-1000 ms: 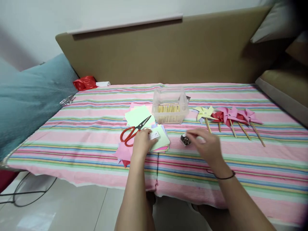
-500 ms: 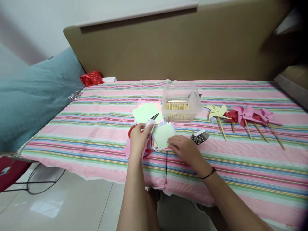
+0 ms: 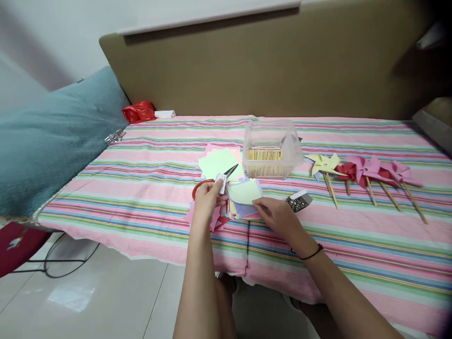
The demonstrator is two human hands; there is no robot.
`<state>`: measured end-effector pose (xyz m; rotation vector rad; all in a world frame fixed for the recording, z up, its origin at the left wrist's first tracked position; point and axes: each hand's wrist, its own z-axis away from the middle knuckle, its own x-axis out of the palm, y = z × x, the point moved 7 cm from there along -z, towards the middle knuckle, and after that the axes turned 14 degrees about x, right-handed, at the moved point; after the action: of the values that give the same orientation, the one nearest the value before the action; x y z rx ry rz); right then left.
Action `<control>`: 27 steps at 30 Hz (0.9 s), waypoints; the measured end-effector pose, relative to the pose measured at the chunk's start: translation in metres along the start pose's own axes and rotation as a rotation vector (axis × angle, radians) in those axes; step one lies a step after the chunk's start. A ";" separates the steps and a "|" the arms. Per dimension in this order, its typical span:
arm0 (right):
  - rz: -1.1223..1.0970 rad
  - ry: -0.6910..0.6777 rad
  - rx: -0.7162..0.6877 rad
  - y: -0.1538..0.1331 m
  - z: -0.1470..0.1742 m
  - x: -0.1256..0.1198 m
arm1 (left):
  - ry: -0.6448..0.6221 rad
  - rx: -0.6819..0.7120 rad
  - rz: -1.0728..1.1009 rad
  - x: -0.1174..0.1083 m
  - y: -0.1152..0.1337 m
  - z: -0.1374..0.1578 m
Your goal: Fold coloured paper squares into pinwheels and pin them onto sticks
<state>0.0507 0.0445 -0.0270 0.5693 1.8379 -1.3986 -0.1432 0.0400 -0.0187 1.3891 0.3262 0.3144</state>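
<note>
My right hand [image 3: 277, 214] pinches the near right corner of a light green paper square [image 3: 245, 192], which bends up from a stack of coloured sheets [image 3: 243, 213]. Closed on a small white printed piece [image 3: 221, 182], my left hand [image 3: 206, 195] is just left of that stack; whether the piece is card or a packet I cannot tell. Scissors [image 3: 231, 170] with a red handle lie partly hidden behind the left hand. Beyond them is another pile of paper squares [image 3: 217, 162], pale green on top. Pink and red cut paper [image 3: 219, 222] lies below the left hand.
A clear plastic box [image 3: 293, 162] holds many thin wooden sticks [image 3: 265, 162]. A small open box of metal pins [image 3: 297, 202] is right of my right hand. Several paper pinwheels [image 3: 367, 167] lie farther right on the striped cloth [image 3: 141, 197]. A red plastic bag [image 3: 139, 112] sits back left.
The right hand has lifted the near edge of the light green square, which now curves and shows lilac paper beneath. The left hand stays about where it was. The view has shifted slightly.
</note>
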 end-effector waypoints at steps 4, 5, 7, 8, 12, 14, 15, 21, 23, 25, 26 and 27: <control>-0.058 0.043 0.028 0.003 -0.001 -0.004 | -0.002 -0.001 0.009 0.004 0.001 0.001; -0.072 0.049 0.031 0.003 -0.002 -0.005 | 0.008 0.002 0.010 0.004 0.002 0.002; -0.096 0.058 0.037 0.004 -0.002 -0.006 | 0.038 0.009 0.011 0.003 0.004 0.002; -0.106 0.060 0.042 0.005 -0.003 -0.006 | 0.051 0.011 0.012 0.003 0.005 0.003; -0.151 0.058 0.089 0.008 -0.004 -0.005 | 0.018 -0.023 0.032 0.008 0.003 0.004; -0.191 0.050 0.124 0.011 -0.004 -0.003 | -0.014 -0.047 0.024 0.012 0.000 0.005; -0.219 0.048 0.141 0.012 -0.004 -0.002 | -0.026 -0.054 0.012 0.013 -0.001 0.006; -0.439 0.185 0.255 0.018 -0.001 -0.024 | -0.061 -0.026 -0.091 0.018 -0.010 0.004; -0.510 0.317 0.322 0.025 0.003 -0.043 | -0.080 0.034 -0.155 0.019 -0.011 0.002; -0.610 0.429 0.385 0.033 0.008 -0.061 | -0.114 0.132 -0.310 0.021 -0.007 0.001; -0.665 0.476 0.412 0.039 0.011 -0.069 | -0.140 0.189 -0.419 0.023 -0.004 0.001; -0.714 0.513 0.433 0.044 0.013 -0.076 | -0.171 0.247 -0.537 0.027 0.000 0.002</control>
<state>0.1333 0.0523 0.0031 0.5366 2.2788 -2.3327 -0.1174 0.0490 -0.0194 1.4977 0.5933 -0.2945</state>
